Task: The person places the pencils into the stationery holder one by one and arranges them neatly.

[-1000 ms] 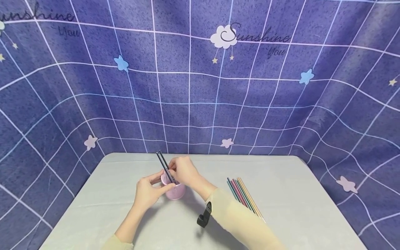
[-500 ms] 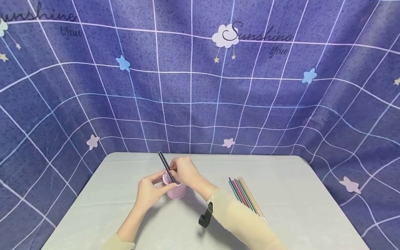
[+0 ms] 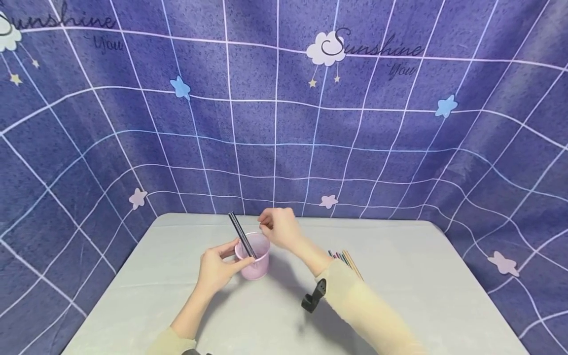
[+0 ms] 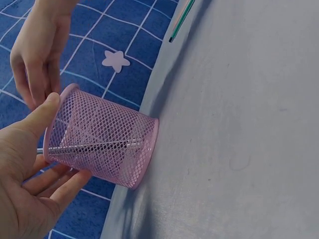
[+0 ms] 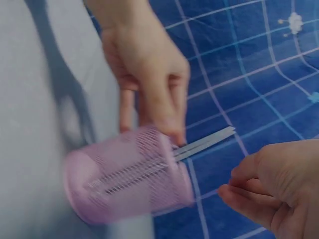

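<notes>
A pink mesh pen cup (image 3: 256, 270) stands on the table, gripped at its rim by my left hand (image 3: 217, 268), thumb at the near side and fingers around the left. Two dark pencils (image 3: 240, 230) lean in the cup, their upper ends sticking out to the left; the right wrist view shows their light-looking ends (image 5: 209, 143) past the rim. Just beyond the cup's right side, my right hand (image 3: 284, 229) hangs above the table with loosely bent fingers and nothing between them. Through the mesh, the pencils' lower parts (image 4: 99, 148) show in the left wrist view.
Several coloured pencils (image 3: 350, 262) lie on the table to the right, partly covered by my right sleeve (image 3: 364, 301). A black wrist strap piece (image 3: 314, 296) sticks out from that sleeve. Behind the pale table (image 3: 177, 246) hangs a purple-blue gridded curtain (image 3: 293, 123).
My right hand has let go of the dark pencils and moved up and right, out of the cup. The left hand keeps its hold on the cup. The head view has shifted slightly.
</notes>
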{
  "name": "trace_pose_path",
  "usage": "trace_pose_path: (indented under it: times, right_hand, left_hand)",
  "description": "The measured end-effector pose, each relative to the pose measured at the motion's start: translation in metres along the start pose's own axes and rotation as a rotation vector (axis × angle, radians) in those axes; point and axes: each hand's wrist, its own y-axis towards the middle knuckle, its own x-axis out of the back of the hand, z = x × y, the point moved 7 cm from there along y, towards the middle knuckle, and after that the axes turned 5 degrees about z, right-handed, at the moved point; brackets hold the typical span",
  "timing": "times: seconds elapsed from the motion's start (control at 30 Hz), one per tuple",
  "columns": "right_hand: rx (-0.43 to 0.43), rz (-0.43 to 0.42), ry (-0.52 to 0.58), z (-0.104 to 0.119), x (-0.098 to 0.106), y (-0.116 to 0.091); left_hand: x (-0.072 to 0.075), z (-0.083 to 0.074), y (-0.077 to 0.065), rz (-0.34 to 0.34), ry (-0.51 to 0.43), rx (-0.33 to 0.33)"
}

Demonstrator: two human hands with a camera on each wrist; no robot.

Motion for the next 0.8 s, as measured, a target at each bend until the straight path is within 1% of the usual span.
trace_pose_path:
  times: [0.13,0.3,0.47,0.6,0.8]
  right_hand:
    - [-0.012,-0.048,-0.003,-0.011,0.031,-0.008]
    - [-0.077,-0.044,-0.012,-0.032,0.068,-0.021]
    - [-0.131,-0.067,-0.045,-0.056,0.1,-0.041]
    - [-0.163,-0.085,-0.09,-0.077,0.116,-0.061]
    - [-0.2,-0.075,-0.159,-0.104,0.124,-0.09]
  left_hand:
    - [-0.001,0.001,0.0,0.001,0.002,0.012]
    - [-0.001,0.002,0.0,0.007,0.0,0.029]
    - [0.0,0.004,0.001,0.004,-0.003,0.031]
    - [0.0,0.005,-0.001,0.006,-0.009,0.032]
    - [0.0,0.004,-0.001,-0.006,0.036,0.024]
